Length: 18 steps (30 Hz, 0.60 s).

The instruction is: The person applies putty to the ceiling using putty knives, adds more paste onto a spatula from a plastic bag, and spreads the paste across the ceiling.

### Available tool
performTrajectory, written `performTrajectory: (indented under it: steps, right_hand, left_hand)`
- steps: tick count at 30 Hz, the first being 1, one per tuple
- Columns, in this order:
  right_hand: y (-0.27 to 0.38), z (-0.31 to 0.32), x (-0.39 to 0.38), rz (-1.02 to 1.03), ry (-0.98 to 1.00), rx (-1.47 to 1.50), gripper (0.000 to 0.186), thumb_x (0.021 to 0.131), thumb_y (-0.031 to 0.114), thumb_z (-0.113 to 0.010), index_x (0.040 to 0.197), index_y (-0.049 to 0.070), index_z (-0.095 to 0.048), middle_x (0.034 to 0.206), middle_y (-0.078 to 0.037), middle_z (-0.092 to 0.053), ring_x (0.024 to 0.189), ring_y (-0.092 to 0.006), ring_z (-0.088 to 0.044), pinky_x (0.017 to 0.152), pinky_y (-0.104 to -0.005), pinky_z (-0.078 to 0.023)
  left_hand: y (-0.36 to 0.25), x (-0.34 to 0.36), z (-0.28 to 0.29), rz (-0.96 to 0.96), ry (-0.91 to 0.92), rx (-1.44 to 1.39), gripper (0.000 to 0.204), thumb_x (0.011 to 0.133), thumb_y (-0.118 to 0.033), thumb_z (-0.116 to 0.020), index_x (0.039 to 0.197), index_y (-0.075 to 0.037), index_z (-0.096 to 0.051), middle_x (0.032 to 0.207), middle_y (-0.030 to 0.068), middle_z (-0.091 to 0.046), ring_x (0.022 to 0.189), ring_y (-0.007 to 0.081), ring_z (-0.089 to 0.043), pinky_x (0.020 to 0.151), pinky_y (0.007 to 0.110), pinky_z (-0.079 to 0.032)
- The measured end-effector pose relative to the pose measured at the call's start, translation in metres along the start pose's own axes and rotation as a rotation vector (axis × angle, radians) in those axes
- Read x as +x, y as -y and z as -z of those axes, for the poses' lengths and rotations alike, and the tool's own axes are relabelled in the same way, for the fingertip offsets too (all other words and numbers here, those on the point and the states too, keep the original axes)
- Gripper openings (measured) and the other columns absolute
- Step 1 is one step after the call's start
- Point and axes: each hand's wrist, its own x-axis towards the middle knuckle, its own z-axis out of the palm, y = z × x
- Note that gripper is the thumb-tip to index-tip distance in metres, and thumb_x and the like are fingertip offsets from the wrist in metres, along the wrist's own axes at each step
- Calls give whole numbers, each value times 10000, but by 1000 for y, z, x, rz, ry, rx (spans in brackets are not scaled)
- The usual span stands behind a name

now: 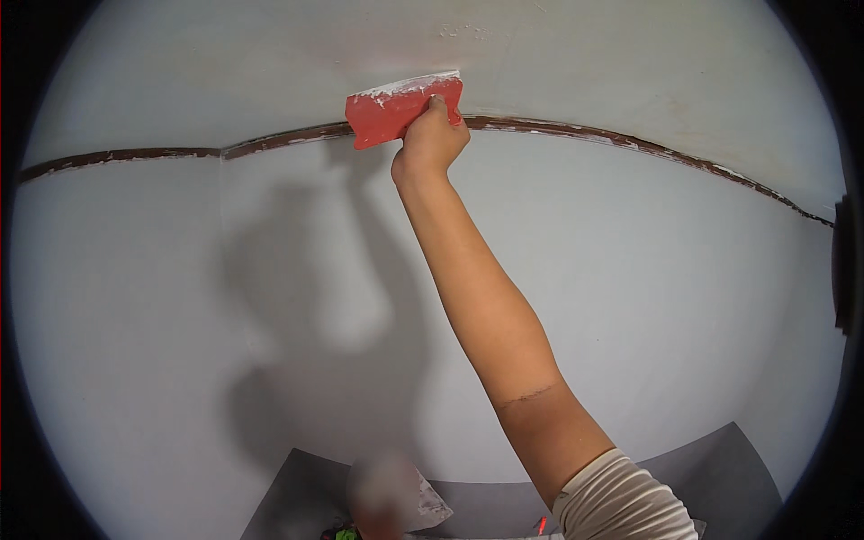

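My right hand (434, 142) is raised overhead on an outstretched arm, closed around a wide red putty knife (378, 117). The thumb presses on the blade's near face. White paste coats the knife's far edge, which lies against the pale ceiling (270, 72) just above a brown, paste-flecked strip (306, 136) along the top of the wall. At the bottom, a smeared, skin-toned shape (378, 504) may be my left hand; its fingers cannot be made out. Beside that shape is a pale, paste-marked flat piece (432, 506).
A plain light wall (558, 270) fills the middle and carries the shadow of me and my raised arm. Dark grey panels (720, 477) stand along its foot. A dark object (844, 265) juts in at the right rim. Small green (345, 535) and red (542, 525) items show at the bottom edge.
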Motion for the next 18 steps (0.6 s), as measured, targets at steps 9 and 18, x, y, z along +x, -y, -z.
performTrajectory:
  steps: [9,18]
  right_hand:
    - [-17,-1,-4,120,164,132,106,1004,25,-526,1041,-5,-621,1034,-78,-660,960,-180,-638,840,-355,-527]
    - [-11,-31,-3,262,185,-115,61,899,-29,-527,850,-15,-561,856,-53,-581,762,-130,-502,694,-311,-440]
  left_hand:
    - [33,10,-15,-47,-103,85,695,995,-176,-658,1589,-16,-335,1506,212,-485,1306,342,-523,1110,455,-429]
    - [100,28,7,-217,-57,-2,707,996,-246,-665,1582,-17,-342,1508,207,-501,1297,336,-537,1098,455,-436]
